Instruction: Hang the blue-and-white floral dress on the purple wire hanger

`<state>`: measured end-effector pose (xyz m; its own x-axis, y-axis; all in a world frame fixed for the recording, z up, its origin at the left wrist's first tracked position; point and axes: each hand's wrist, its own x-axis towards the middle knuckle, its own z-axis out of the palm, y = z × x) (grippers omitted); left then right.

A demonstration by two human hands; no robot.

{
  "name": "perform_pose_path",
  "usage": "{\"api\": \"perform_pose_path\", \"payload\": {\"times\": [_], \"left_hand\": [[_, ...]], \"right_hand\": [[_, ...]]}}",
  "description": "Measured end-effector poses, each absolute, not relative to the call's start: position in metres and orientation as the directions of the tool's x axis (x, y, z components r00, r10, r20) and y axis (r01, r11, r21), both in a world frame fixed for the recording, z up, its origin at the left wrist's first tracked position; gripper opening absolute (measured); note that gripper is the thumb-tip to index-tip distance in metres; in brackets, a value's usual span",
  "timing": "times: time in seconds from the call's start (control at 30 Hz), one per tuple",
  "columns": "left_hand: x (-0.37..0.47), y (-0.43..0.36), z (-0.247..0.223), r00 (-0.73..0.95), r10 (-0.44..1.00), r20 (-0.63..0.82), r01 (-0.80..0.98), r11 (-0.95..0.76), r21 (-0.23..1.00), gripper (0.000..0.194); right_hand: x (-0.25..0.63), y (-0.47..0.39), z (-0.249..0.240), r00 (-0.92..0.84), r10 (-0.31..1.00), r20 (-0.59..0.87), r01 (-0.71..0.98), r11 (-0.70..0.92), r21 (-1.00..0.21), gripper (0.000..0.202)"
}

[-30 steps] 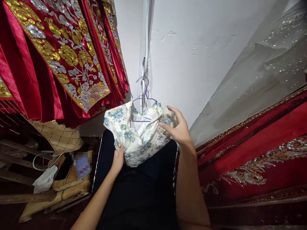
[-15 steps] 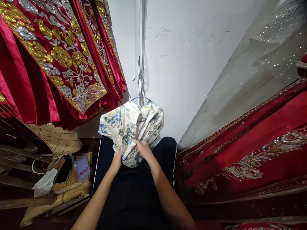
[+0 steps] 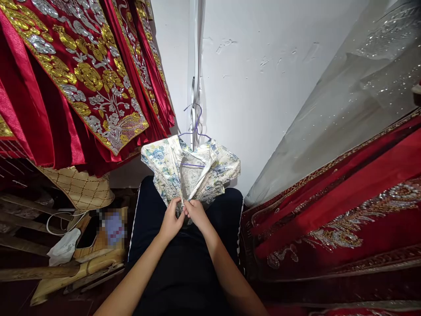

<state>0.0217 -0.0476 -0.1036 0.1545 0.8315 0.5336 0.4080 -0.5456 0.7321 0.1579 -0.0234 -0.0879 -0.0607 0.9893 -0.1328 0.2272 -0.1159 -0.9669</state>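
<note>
A short-sleeved floral garment in white, blue and green hangs on a thin purple wire hanger above my lap. Its neckline is open, and the hanger's lower bar shows through the gap. My left hand pinches one front edge low on the garment. Right beside it, my right hand pinches the other front edge, so the two edges meet at my fingertips. The lower part of the garment is mostly hidden behind my hands.
Red robes with gold and silver embroidery hang at the left. A wooden bench below them bears a white plastic bag and a cable. At the right hang a sheer sparkly cover and red beaded fabric. A white wall stands ahead.
My left hand has moved up and right, from the garment's lower left edge to beside my right hand. The garment has spread wider to the right, with its two front edges now drawn together.
</note>
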Motion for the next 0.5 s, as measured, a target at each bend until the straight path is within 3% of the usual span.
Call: {"api": "perform_pose_path", "payload": {"times": [0.17,0.27,0.37,0.5], "left_hand": [[0.024,-0.042,-0.107,0.141,0.857,0.496,0.352,-0.511,0.784,0.008],[0.021,-0.043,-0.105,0.121,0.858,0.499,0.336,-0.508,0.793,0.011],[0.02,-0.045,-0.104,0.112,0.854,0.508,0.327,-0.514,0.793,0.015],[0.019,-0.047,-0.103,0.111,0.854,0.509,0.332,-0.514,0.791,0.015]], "right_hand": [[0.159,-0.031,-0.087,-0.113,0.993,-0.015,0.163,0.004,-0.987,0.046],[0.161,-0.039,-0.088,-0.109,0.989,0.096,0.152,0.112,-0.982,0.04],[0.162,-0.045,-0.088,-0.034,0.983,0.18,0.252,0.183,-0.95,0.028],[0.164,-0.05,-0.083,-0.032,0.975,0.219,0.282,0.219,-0.934,0.026]]}}
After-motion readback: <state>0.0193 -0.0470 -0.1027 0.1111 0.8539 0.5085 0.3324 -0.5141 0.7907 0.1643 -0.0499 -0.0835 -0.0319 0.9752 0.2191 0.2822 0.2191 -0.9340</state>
